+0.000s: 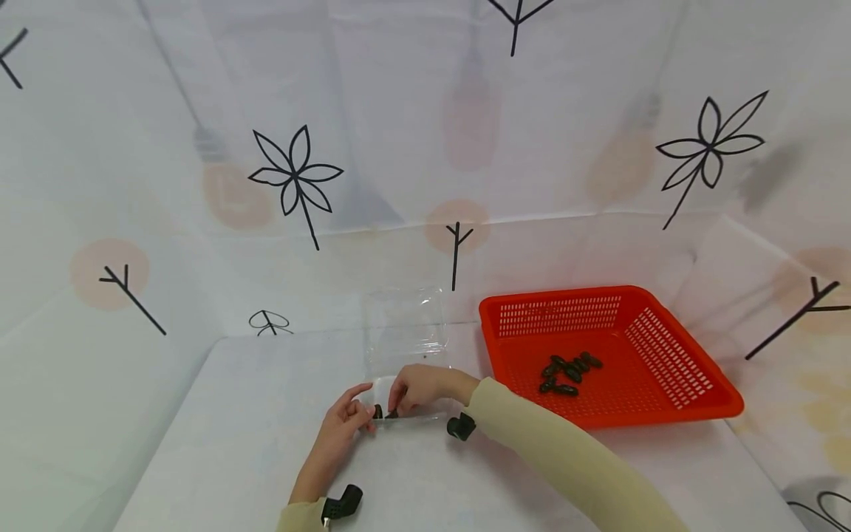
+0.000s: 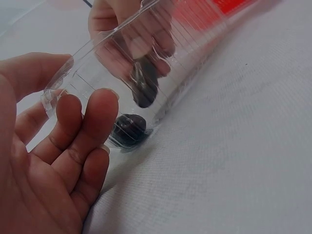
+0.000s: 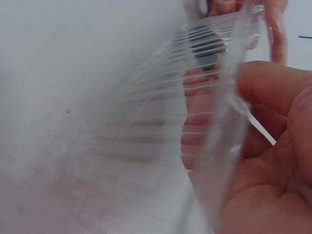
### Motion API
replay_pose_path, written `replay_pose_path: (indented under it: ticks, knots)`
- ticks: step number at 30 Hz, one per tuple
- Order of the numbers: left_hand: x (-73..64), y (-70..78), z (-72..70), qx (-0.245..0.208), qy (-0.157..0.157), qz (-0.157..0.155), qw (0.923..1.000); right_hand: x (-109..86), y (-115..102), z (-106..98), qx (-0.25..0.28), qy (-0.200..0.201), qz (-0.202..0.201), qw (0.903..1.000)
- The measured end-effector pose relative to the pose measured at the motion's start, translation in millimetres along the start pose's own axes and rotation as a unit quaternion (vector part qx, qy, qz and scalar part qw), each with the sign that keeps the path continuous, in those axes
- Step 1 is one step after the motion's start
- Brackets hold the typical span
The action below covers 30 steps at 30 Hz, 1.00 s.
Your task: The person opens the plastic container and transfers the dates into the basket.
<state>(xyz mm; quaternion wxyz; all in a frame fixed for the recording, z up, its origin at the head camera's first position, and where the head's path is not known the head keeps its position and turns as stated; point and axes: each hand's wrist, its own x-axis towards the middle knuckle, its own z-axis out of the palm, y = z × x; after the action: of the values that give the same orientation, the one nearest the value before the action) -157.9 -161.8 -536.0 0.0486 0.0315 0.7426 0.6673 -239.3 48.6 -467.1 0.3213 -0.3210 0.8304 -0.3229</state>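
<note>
A clear plastic clamshell box [image 1: 420,419] lies on the table with its hinged lid [image 1: 404,318] raised at the back. My left hand [image 1: 340,423] grips the box's left front corner, its fingers [image 2: 100,117] bent against the ribbed wall. Inside the box, my right hand [image 1: 422,386] pinches a dark, glossy oblong piece [image 2: 145,83] and points it downward. Another dark oblong piece [image 2: 129,129] rests on the box floor by the left fingertips. In the right wrist view, the clear ribbed wall [image 3: 146,112] stands in front of the right fingers, partly blurred.
To the right, a red plastic basket [image 1: 495,347] holds several more dark oblong pieces [image 1: 570,372] on its floor. White cloth [image 1: 233,443] covers the table, and a patterned sheet [image 1: 392,148] hangs behind it. Each wrist carries a black camera.
</note>
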Motion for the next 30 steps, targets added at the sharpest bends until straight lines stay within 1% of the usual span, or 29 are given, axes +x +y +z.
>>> replay_pose_path:
  ticks: [5,8,13,16,20,25,30]
  knots:
    - [-0.2,-1.9,-0.2,0.003,-0.001,0.009,1.0,-2.5,-3.3,-3.6,0.002,0.005,-0.008,1.0]
    - [-1.6,-1.2,0.0,0.002,0.001,0.005,1.0,-4.4,-4.3,-5.5,0.009,0.007,-0.013,0.9998]
    - [-2.6,0.0,0.6,0.0,0.004,-0.008,1.0,-9.6,-6.7,-11.1,0.036,0.011,-0.021,0.9991]
    - [-1.9,-0.2,0.7,-0.001,0.005,-0.016,0.9999,-14.5,-7.2,-17.4,0.04,0.022,-0.025,0.9986]
    - [-1.3,1.7,1.2,-0.004,0.004,-0.014,0.9999,-24.6,-5.7,-28.9,0.052,0.042,-0.026,0.9974]
    - [-1.5,4.2,1.4,-0.005,0.004,-0.014,0.9999,-41.7,-2.4,-44.6,0.075,0.062,-0.024,0.995]
    - [-1.4,2.7,0.8,-0.009,-0.003,-0.003,1.0,-62.5,4.9,-59.9,0.068,0.086,-0.023,0.9937]
